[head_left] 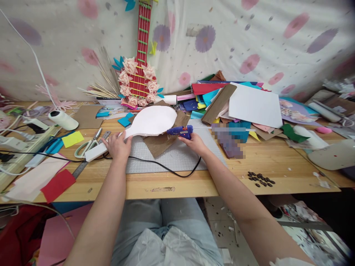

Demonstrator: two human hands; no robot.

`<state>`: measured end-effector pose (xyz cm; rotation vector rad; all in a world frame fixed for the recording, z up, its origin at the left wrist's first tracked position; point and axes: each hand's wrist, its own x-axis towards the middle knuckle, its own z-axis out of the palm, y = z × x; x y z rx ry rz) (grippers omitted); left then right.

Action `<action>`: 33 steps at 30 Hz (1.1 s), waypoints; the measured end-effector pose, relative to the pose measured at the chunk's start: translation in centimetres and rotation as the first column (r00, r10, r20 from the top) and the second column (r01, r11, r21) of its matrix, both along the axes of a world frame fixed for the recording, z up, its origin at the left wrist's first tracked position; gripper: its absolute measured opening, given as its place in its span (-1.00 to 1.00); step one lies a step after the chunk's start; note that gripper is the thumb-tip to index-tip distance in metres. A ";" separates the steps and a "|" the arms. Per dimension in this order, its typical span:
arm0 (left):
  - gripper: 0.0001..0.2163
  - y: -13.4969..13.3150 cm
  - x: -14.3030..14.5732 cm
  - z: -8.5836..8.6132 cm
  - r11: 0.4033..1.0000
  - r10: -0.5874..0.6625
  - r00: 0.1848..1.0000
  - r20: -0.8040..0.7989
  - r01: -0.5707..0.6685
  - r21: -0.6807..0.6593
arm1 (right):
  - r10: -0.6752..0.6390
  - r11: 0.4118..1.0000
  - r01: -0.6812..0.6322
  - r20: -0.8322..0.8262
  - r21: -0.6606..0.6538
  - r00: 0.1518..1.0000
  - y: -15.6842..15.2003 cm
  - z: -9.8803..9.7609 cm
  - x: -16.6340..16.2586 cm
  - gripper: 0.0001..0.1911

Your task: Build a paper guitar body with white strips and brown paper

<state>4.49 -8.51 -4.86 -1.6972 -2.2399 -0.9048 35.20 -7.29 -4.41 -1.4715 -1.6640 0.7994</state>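
Note:
My left hand (119, 145) is closed around the neck of a white instrument-shaped foam board cutout (154, 120), whose rounded body lies toward the middle of the table. My right hand (195, 143) grips a blue glue gun (180, 131), its nozzle pointing left at the lower right edge of the cutout. A long clear glue stick (205, 128) sticks out behind the gun. Brown woodgrain paper (159, 147) lies beneath the cutout, on a grey cutting mat (138, 162). From the gun a black cord (169, 170) loops across the mat to the left.
Scissors (83, 149), a metal ruler (80, 169) and a thread spool (63, 120) lie at left. A red flower-trimmed paper guitar (140, 81) stands at the back. Coloured sheets and a white board (255, 105) are piled at back right. Several black beads (260, 179) sit at front right.

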 end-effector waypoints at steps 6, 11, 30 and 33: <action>-0.64 0.0 0.1 -0.1 1.000 0.020 1.000 -0.017 -0.019 0.008 | 0.024 0.998 -0.024 0.010 0.057 1.000 0.2 -0.3 -0.4 -0.60; -0.63 -0.1 0.2 0.0 1.000 0.021 1.000 -0.005 -0.021 0.001 | 0.062 0.993 -0.064 0.025 0.099 0.998 0.1 -0.4 -0.8 -0.61; -0.64 -0.2 0.4 0.2 1.000 0.012 1.000 0.028 -0.012 -0.005 | 0.075 0.997 -0.080 -0.279 -0.006 0.957 -0.7 0.7 -1.2 -0.61; -0.63 -0.2 0.4 0.2 1.000 0.008 1.000 0.026 -0.007 -0.007 | 0.008 1.000 -0.008 -0.385 0.001 0.923 -0.6 1.3 0.1 -0.61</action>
